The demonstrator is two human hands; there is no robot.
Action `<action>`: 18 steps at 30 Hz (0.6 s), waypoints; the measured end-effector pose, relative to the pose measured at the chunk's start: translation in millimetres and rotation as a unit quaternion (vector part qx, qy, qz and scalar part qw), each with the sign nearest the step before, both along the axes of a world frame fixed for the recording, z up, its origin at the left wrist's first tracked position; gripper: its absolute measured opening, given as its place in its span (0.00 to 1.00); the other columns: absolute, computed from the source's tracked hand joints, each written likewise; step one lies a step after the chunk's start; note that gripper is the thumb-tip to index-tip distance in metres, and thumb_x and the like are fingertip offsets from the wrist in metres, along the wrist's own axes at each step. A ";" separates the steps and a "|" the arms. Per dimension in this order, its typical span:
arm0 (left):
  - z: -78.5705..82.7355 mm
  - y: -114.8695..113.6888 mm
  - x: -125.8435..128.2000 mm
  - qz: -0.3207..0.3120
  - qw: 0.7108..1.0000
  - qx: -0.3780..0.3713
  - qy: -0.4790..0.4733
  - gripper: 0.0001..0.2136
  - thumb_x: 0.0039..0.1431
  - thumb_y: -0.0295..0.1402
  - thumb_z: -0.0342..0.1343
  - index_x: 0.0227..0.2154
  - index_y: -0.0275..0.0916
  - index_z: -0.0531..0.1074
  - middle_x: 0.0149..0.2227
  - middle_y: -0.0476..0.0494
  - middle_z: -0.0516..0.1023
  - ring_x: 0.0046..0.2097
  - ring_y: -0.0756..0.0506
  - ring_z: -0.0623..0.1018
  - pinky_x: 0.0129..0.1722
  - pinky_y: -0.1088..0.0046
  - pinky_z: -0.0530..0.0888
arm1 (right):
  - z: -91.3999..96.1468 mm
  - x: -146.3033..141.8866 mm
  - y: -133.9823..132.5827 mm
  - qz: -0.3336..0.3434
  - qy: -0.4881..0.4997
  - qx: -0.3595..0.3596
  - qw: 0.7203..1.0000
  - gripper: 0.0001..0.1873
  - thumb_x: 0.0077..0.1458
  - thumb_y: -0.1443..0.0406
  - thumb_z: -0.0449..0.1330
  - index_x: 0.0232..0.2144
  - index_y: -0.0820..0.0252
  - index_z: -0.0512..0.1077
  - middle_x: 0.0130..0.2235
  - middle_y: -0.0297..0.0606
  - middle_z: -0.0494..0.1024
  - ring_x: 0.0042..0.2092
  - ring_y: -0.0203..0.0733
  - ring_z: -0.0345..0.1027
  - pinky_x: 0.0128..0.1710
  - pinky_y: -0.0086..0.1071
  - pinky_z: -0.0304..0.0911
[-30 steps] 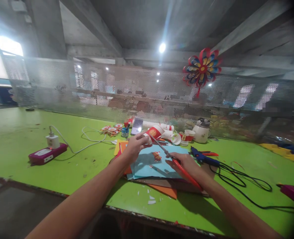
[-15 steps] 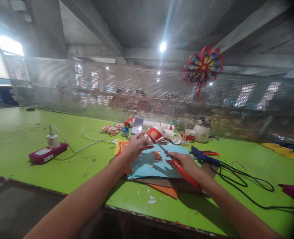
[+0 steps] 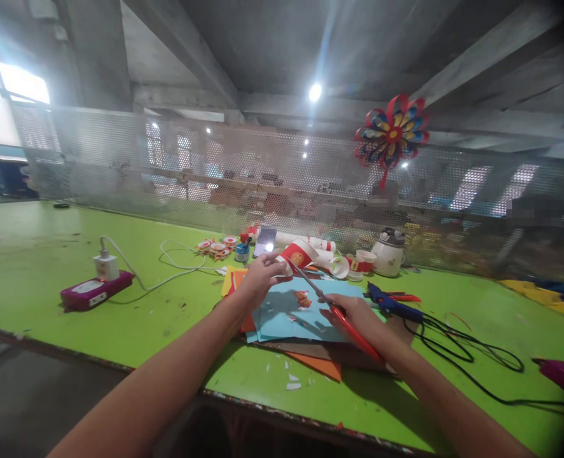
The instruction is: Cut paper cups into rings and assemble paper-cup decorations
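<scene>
Green table (image 3: 143, 324) before a perforated screen (image 3: 262, 152), where 2 hands held a paper cup and scissors.
The left hand (image 3: 261, 280) pinched the red-and-white paper cup (image 3: 298, 256) at its left end, keeping it tilted above the far part of the light-blue sheets (image 3: 286, 321). The right hand (image 3: 355, 312) was wrapped around the red handles of the scissors (image 3: 353, 332), whose blades pointed up and leftward to the lower edge of the paper cup; whether they were parted could not be told. Below, a small orange-and-red cutout (image 3: 303, 299) lay on the light-blue sheets, and white scraps (image 3: 292, 385) were strewn nearer the table's front edge. Right of the sheets lay a blue glue gun (image 3: 396, 303) with a black cord; behind the hands were a phone (image 3: 265, 242) and a pale jug (image 3: 388, 254).
</scene>
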State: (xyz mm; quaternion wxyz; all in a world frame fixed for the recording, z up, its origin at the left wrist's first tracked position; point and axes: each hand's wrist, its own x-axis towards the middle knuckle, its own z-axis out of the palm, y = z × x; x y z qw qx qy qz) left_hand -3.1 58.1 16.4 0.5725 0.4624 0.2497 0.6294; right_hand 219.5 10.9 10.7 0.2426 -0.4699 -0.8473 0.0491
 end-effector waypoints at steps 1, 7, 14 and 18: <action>-1.1 1.0 0.2 0.006 1.000 0.005 0.006 0.14 0.47 0.25 0.62 0.38 0.33 0.67 0.40 0.37 0.74 0.36 0.44 0.77 0.38 0.58 0.75 | -1.1 0.1 1.6 0.012 0.007 -0.003 1.000 0.18 0.56 0.60 0.52 0.41 0.62 0.77 0.34 0.41 0.82 0.34 0.49 0.74 0.33 0.34 0.64; -3.7 -1.1 4.9 0.028 0.999 0.023 0.034 0.14 0.45 0.26 0.63 0.36 0.33 0.68 0.42 0.37 0.72 0.37 0.44 0.77 0.38 0.60 0.75 | -3.5 1.6 4.8 0.048 0.039 -0.011 0.998 0.18 0.57 0.60 0.53 0.42 0.61 0.77 0.41 0.42 0.81 0.39 0.52 0.75 0.38 0.37 0.66; -1.3 -4.8 5.5 0.031 0.997 0.039 0.054 0.15 0.47 0.28 0.63 0.38 0.32 0.68 0.42 0.36 0.72 0.37 0.44 0.77 0.39 0.61 0.75 | -2.6 -1.8 0.2 0.021 0.041 -0.010 0.999 0.17 0.56 0.59 0.53 0.38 0.63 0.78 0.35 0.41 0.82 0.34 0.48 0.74 0.33 0.33 0.64; -0.6 -4.1 4.8 0.036 0.997 0.038 0.053 0.16 0.45 0.28 0.63 0.38 0.32 0.68 0.41 0.37 0.73 0.37 0.44 0.77 0.38 0.62 0.75 | -0.2 -3.8 -3.6 0.009 0.033 0.005 0.999 0.17 0.56 0.59 0.53 0.35 0.63 0.78 0.28 0.38 0.79 0.29 0.44 0.71 0.29 0.30 0.61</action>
